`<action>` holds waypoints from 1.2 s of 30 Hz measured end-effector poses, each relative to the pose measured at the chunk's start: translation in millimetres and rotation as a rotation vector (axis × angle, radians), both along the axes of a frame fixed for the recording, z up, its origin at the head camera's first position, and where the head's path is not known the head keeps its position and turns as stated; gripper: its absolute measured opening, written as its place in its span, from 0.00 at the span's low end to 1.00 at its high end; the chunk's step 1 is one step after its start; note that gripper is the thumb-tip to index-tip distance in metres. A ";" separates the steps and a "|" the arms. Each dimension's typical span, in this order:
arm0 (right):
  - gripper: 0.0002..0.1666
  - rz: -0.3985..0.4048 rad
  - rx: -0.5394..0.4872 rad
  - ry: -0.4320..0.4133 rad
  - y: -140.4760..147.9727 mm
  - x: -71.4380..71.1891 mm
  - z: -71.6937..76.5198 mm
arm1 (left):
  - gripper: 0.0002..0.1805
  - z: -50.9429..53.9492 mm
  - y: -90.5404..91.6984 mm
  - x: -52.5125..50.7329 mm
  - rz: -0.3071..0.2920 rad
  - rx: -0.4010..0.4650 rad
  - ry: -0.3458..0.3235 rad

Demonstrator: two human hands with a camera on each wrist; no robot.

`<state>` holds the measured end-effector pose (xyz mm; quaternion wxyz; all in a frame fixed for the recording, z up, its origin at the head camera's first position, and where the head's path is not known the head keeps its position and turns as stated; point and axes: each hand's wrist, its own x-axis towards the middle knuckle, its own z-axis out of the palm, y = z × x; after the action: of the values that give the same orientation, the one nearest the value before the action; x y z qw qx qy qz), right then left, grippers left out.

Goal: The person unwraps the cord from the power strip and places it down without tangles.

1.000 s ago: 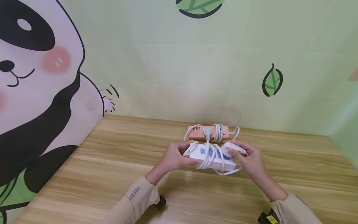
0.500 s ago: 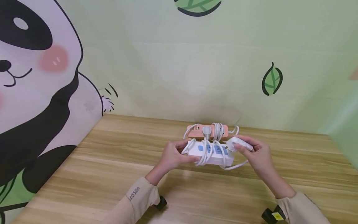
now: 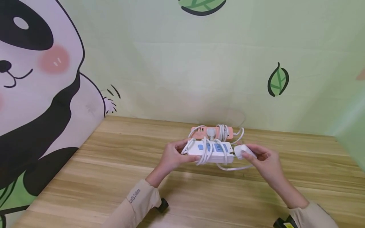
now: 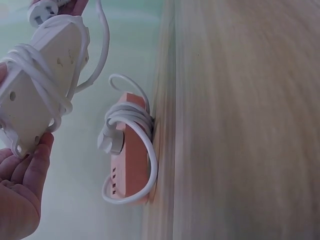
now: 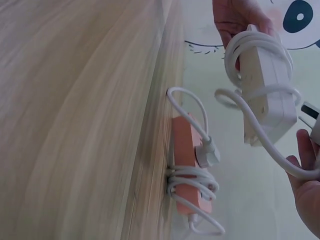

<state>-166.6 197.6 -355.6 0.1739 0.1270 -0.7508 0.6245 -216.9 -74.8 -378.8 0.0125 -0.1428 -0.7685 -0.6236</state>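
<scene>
A white power strip (image 3: pixel 220 157) with blue sockets is held above the table, its white cord (image 5: pixel 257 132) looped round it. My left hand (image 3: pixel 174 157) grips the strip's left end between thumb and fingers. At the other end my right hand (image 3: pixel 266 158) pinches the cord's white plug (image 3: pixel 242 151). The plug's metal prongs point left toward the strip's right end; in the right wrist view plug and strip stand apart. In the left wrist view the strip's underside (image 4: pixel 61 60) faces the camera, and the plug (image 4: pixel 42 12) shows at the top.
Behind the held strip, a pink power strip (image 3: pixel 196 134) lies against the wall, its cord wound round it and its plug (image 4: pixel 111 140) seated in it. The wooden table (image 3: pixel 119 158) meets a green wall (image 3: pixel 171 79) with a printed panda and leaves.
The plug has come off the white strip's socket face and moved right with my right hand, past the strip's end. My left hand and the strip have shifted slightly left and up.
</scene>
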 end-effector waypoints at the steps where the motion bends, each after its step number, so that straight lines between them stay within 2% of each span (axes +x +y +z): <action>1: 0.22 -0.003 0.025 0.000 1.2 0.1 -0.3 | 0.33 0.1 -0.4 0.1 0.002 0.003 0.001; 3: 0.21 -0.006 0.063 0.000 3.5 0.5 -0.9 | 0.33 0.4 -1.2 0.2 0.007 0.007 0.004; 8: 0.19 0.014 0.073 -0.018 8.7 1.9 -1.7 | 0.33 0.1 -2.2 -1.1 0.011 0.012 -0.003; 12: 0.13 0.037 0.096 -0.037 13.8 2.8 -2.9 | 0.34 0.1 -2.7 -2.7 0.017 0.017 -0.009; 18: 0.17 0.136 0.090 -0.037 21.6 0.0 -6.5 | 0.34 2.4 -3.0 -2.1 0.024 0.034 -0.018; 22: 0.18 0.165 0.087 -0.059 25.1 -0.9 -10.0 | 0.35 2.7 -3.3 -1.6 0.027 0.044 -0.027; 28: 0.18 0.145 0.144 -0.126 28.7 -1.3 -14.0 | 0.35 2.3 -4.0 -1.0 0.032 0.047 -0.037; 36: 0.26 0.119 0.247 -0.239 32.4 -6.1 -14.9 | 0.34 0.6 -4.2 -2.0 0.010 0.064 -0.039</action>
<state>-172.7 230.0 -370.6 0.0292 0.1164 -0.8283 0.5473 -218.9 -79.0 -378.2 0.0053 -0.1263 -0.7489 -0.6505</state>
